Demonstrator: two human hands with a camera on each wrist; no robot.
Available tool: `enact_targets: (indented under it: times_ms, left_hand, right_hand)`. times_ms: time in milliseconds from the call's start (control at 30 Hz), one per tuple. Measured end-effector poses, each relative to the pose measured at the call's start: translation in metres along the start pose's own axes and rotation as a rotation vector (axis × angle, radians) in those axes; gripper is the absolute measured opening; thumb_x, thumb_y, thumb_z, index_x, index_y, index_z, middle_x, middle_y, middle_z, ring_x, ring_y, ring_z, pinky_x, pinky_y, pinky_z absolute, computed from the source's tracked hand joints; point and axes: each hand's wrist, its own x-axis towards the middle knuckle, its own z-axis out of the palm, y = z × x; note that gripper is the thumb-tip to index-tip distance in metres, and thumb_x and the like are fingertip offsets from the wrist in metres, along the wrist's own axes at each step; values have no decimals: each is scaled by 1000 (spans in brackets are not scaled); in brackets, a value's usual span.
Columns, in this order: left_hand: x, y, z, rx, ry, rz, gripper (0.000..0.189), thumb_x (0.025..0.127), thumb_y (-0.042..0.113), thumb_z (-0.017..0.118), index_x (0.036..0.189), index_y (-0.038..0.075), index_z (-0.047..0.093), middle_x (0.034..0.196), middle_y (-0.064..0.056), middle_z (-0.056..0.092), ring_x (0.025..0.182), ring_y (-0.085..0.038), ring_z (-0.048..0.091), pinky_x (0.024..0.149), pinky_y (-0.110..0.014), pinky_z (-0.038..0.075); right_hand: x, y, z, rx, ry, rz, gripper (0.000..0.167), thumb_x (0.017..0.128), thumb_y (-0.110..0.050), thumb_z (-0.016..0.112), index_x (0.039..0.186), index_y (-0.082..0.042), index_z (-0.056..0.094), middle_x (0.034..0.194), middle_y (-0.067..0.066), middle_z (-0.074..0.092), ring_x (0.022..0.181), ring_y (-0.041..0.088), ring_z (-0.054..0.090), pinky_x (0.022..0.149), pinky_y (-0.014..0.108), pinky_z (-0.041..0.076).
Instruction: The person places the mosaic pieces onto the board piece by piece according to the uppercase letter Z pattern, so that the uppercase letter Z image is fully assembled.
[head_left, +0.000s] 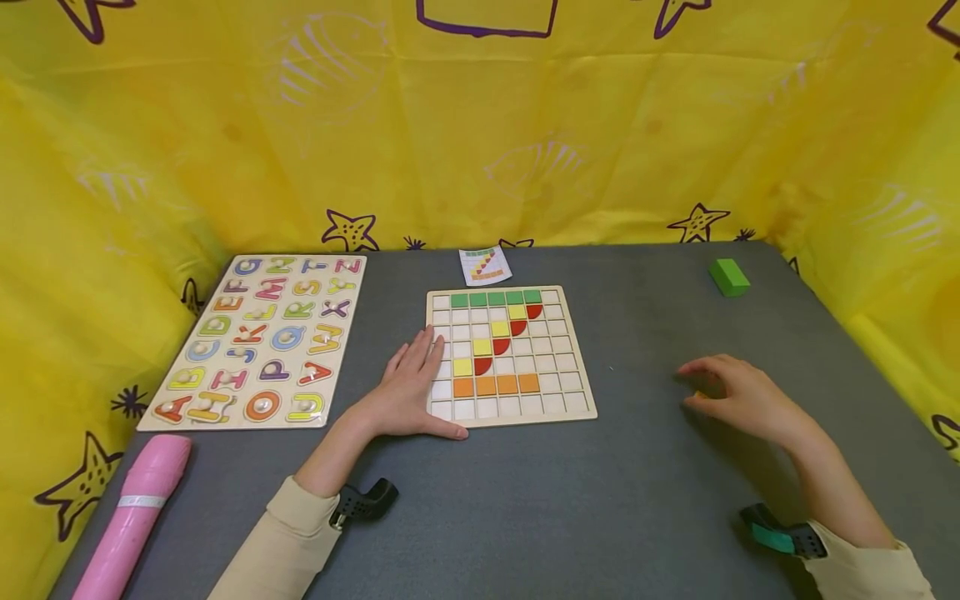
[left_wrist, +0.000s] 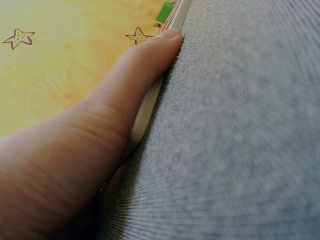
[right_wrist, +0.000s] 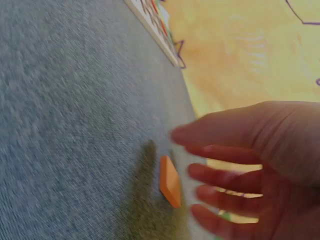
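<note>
A wooden grid board [head_left: 553,362] lies on the grey table. Across its upper part runs a row of green square tiles [head_left: 497,298]; below, yellow squares [head_left: 482,347] and red quarter-round tiles [head_left: 501,346] step down diagonally to a row of orange squares [head_left: 507,385]. My left hand [head_left: 405,392] rests at the board's left side, fingers extended over its edge, thumb along the front edge. To the right of the board, my right hand [head_left: 738,396] hovers with bent, parted fingers over a loose orange tile [right_wrist: 170,181]. A gap shows between the fingertips and that tile.
A small pattern card [head_left: 485,266] lies behind the board. To the left are an alphabet peg puzzle [head_left: 352,333] and a pink cylindrical object [head_left: 138,517]. A green block [head_left: 728,277] sits at the back right. A yellow printed cloth [head_left: 480,125] surrounds the table.
</note>
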Motion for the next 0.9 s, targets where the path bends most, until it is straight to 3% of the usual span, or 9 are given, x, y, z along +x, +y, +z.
enact_targets:
  times_ms: [100, 167, 333, 500, 633, 767, 900]
  left_hand:
    - [0, 0, 0, -2, -1, -1, 137, 63, 70, 77, 155, -2, 5, 161, -18, -8, 148, -30, -5, 115, -50, 0]
    - [0, 0, 0, 0, -2, -1, 137, 64, 70, 77, 155, -2, 4, 162, -18, -8, 148, -29, -6, 115, -50, 0]
    - [0, -1, 1, 4, -1, 2, 137, 64, 72, 76, 155, -2, 4, 162, -18, -8, 148, -28, -6, 116, -50, 0]
    - [0, -2, 1, 2, 2, 4, 137, 64, 71, 76, 155, -1, 4, 162, -18, -8, 148, -28, -6, 115, -50, 0]
    - [0, -1, 1, 6, 0, 5, 137, 64, 71, 76, 155, -1, 3, 162, -18, -8, 148, -28, -7, 115, -49, 0]
    - [0, -1, 1, 2, -1, 8, 136, 65, 71, 76, 155, -1, 4, 162, -18, -8, 148, -28, -7, 115, -50, 0]
    - [0, -1, 1, 2, 1, 4, 136, 64, 70, 77, 155, -2, 4, 162, -18, -8, 148, -28, -6, 115, -50, 0]
  right_hand:
    - [-4, 2, -1, 19, -72, 45, 32, 81, -13, 79, 110, -4, 68, 103, 8, 64, 85, 21, 57, 69, 34, 46]
    - [-3, 1, 2, 38, -77, 41, 29, 81, -11, 79, 107, -6, 68, 101, 5, 64, 83, 19, 59, 70, 33, 48]
    - [9, -7, 15, 89, -11, -59, 27, 79, -3, 78, 104, -9, 70, 97, -1, 65, 83, 15, 59, 72, 29, 48]
    - [25, -19, 31, 158, 3, -142, 34, 79, 4, 76, 110, -5, 68, 104, 3, 66, 87, 17, 60, 74, 27, 52]
    - [33, -24, 38, 209, -10, -136, 38, 79, 4, 77, 116, -2, 65, 109, 7, 66, 92, 20, 62, 76, 29, 54]
    - [36, -28, 41, 196, 9, -96, 38, 79, 0, 79, 114, -3, 66, 102, 4, 66, 87, 18, 61, 74, 29, 53]
    - [40, -31, 44, 203, 14, -114, 37, 78, 1, 79, 113, -2, 67, 99, 4, 65, 85, 18, 61, 73, 30, 53]
